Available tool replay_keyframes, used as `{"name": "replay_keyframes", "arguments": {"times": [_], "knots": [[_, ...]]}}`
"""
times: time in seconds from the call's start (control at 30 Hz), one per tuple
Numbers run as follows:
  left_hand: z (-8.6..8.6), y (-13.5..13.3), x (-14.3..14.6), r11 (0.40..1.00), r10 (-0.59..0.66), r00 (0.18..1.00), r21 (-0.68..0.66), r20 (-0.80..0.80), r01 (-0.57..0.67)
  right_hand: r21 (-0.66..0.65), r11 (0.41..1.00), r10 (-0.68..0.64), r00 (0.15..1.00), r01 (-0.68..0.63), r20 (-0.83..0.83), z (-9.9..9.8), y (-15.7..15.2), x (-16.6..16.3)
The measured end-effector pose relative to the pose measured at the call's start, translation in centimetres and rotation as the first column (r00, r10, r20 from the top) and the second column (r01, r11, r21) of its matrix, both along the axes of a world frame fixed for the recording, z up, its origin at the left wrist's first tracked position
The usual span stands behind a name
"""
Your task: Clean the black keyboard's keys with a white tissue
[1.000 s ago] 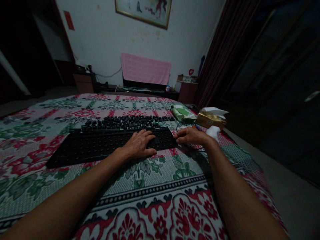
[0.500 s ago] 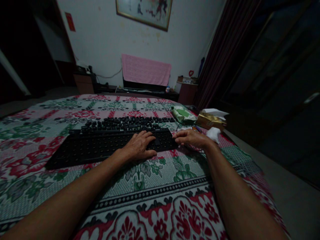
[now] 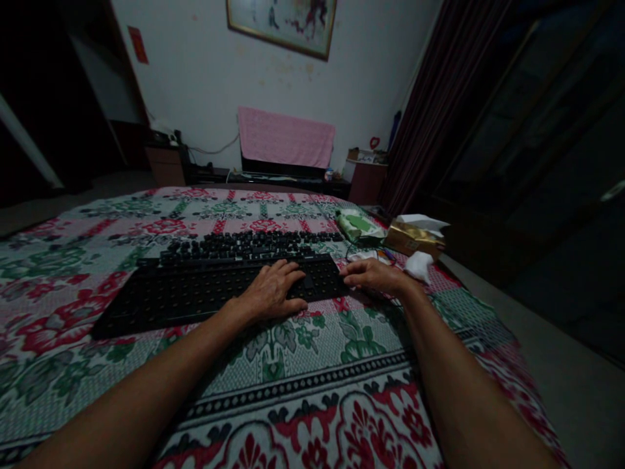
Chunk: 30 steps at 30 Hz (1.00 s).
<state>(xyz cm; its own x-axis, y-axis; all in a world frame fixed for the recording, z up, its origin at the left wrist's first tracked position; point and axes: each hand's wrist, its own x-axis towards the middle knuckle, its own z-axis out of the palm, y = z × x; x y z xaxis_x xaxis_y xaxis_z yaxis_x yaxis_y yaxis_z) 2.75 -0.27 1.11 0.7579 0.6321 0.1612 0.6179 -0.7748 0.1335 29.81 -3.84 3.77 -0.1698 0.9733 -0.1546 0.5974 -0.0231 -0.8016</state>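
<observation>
A long black keyboard (image 3: 166, 295) lies on the patterned cloth, most of its keycaps off and rows of small key posts showing. My left hand (image 3: 273, 290) rests palm down across its front edge right of the middle, fingers spread and thumb along the near side. At the keyboard's right end is my right hand (image 3: 374, 276), thumb and fingertips pinched together by the edge. Whatever those fingertips hold is too small and dark to make out. Behind the keyboard, loose black keycaps (image 3: 234, 245) are heaped in a long band.
To the right lie a green-and-white packet (image 3: 360, 226), a gold tissue box (image 3: 415, 238) and a crumpled white tissue (image 3: 418, 266). A dark cable runs near my right hand. The flowered cloth (image 3: 293, 378) covers the surface, whose right edge drops to the floor.
The view has shifted slightly, so the keyboard and cloth appear a little lower. Both hands keep nearly the same places and poses on the keyboard.
</observation>
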Motion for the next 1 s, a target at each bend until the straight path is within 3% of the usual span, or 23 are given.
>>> {"name": "replay_keyframes", "arguments": {"times": [0.4,1.0], "knots": [[-0.47,-0.18,-0.1,0.999,0.002,1.0,-0.043,0.01,-0.002,-0.005,0.999,-0.031,0.998,0.032,0.06,-0.22,0.36,-0.14],[0.28,-0.53,0.18,0.999,-0.034,0.999,0.028,0.031,0.033,-0.068,0.998,-0.011,0.998,0.015,0.065,0.15,0.42,-0.21]]}}
